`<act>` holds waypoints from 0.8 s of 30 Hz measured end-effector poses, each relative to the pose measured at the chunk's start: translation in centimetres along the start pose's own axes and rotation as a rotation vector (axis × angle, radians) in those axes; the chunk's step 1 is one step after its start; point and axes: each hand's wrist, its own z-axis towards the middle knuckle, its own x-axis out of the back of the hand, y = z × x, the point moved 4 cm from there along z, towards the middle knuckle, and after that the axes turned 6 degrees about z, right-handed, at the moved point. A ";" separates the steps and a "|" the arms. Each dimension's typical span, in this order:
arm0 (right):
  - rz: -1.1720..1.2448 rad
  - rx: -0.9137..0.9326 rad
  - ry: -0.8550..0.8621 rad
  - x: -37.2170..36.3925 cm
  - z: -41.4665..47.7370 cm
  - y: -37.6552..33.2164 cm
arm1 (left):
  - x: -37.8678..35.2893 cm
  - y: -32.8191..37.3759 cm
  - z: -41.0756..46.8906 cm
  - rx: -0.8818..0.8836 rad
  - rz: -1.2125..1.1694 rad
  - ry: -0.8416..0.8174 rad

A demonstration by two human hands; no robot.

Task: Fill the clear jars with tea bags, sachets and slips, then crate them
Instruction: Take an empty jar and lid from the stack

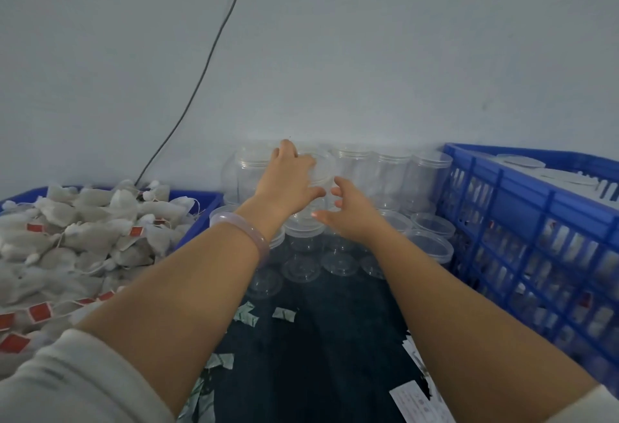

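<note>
A clear jar (323,167) sits atop the cluster of empty jars (392,171) at the far edge of the desk (318,339), against the wall (368,53). The left hand (288,184) is laid over it, back of the hand up. Its fingers (287,147) curve over the jar's far side and the thumb reaches round the near side, so the hand grips the jar. The right hand (350,213) hangs just beside it, lower and to the right. Its fingers (340,184) are spread and half curled towards the jar and hold nothing; whether they touch the jar cannot be told.

More jars stand in a row along the wall, and others stand in front with open mouths up. On the dark desk nearer the person lie a few green-and-white sachets (284,313), and white printed slips (415,399) lie at the lower right.

To the left, a blue tray (201,196) holds a heap of tea bags (83,231) with strings and red tags. To the right stands a tall blue crate (522,208) with pale round discs lying at its top; the shapes behind its lattice wall are too blurred to name.

A pale bracelet (248,228) circles the left wrist, and a light sleeve (83,379) is pushed up the left arm. A dark cable (207,64) runs down the wall behind the tray
</note>
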 end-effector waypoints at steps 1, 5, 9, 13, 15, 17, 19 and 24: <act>-0.002 -0.001 -0.002 -0.1 0.0 -0.1 | 0.0 -0.2 -0.1 0.029 -0.065 -0.007; 0.020 0.003 0.020 -0.1 -0.6 -0.4 | 0.2 0.1 -0.7 0.039 -0.183 0.009; 0.292 0.183 0.102 1.0 -3.2 -1.5 | 1.5 1.1 -3.1 0.073 -0.509 0.085; 0.332 0.124 0.003 -0.8 -7.6 1.1 | 0.4 1.0 -8.1 0.119 -0.683 -0.114; 0.405 0.071 0.009 -2.6 -10.3 3.3 | -1.2 1.1 -10.6 0.156 -0.747 -0.191; 0.479 0.031 0.054 -4.4 -12.7 5.5 | -3.1 1.5 -12.9 0.192 -0.779 -0.218; 0.538 0.007 0.096 -6.2 -14.5 7.2 | -4.5 1.6 -15.1 0.257 -0.799 -0.202; 0.557 -0.030 0.140 -8.6 -17.5 8.6 | -5.8 1.6 -19.1 0.314 -0.813 -0.102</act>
